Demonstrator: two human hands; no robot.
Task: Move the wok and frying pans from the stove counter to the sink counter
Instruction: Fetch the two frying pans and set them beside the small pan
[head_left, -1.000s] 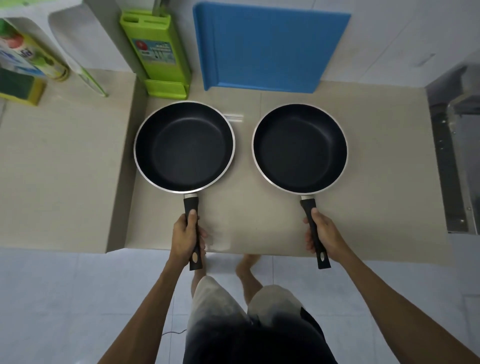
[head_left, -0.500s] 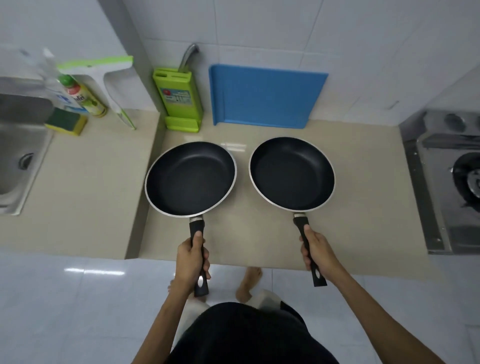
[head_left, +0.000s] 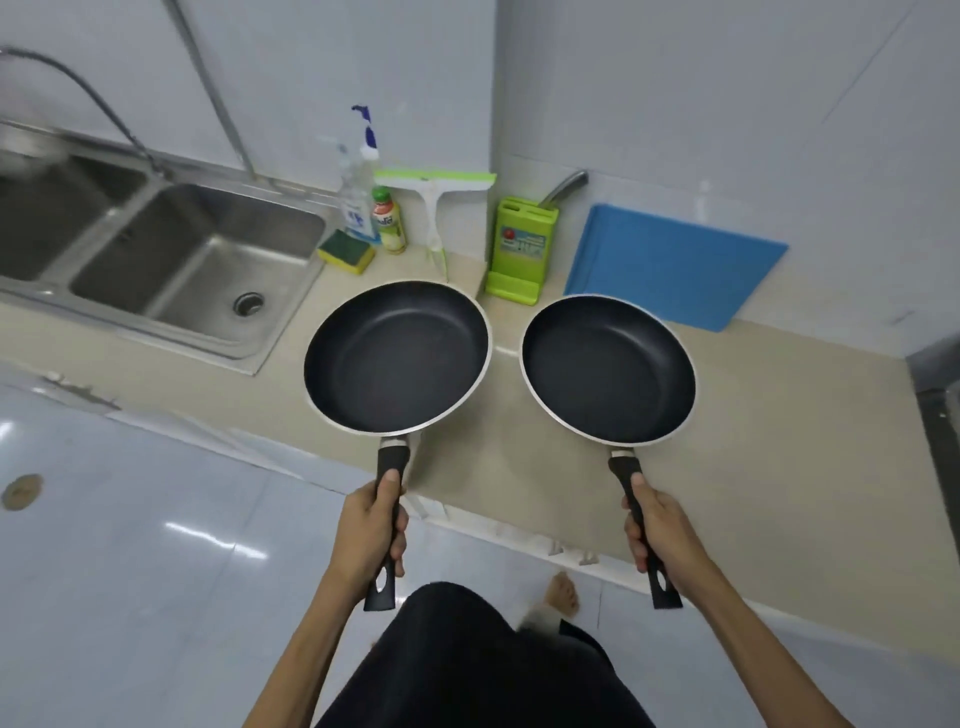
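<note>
Nearest, the left hand (head_left: 370, 530) was clamped round one pan handle and the right hand (head_left: 658, 530) round the other, thumbs laid along the top, likely to keep both level. Two frying pans were held over the tabletop (head_left: 779, 441), right of the sink (head_left: 208, 260): the left pan (head_left: 397, 357) closer to it, the right pan (head_left: 608, 370) farther. No wok showed. Beyond the sink's right edge stood one sponge (head_left: 347, 252), two bottles (head_left: 371, 218), one squeegee (head_left: 434, 208), one knife block (head_left: 521, 249) and one blue cutting board (head_left: 675, 265)
</note>
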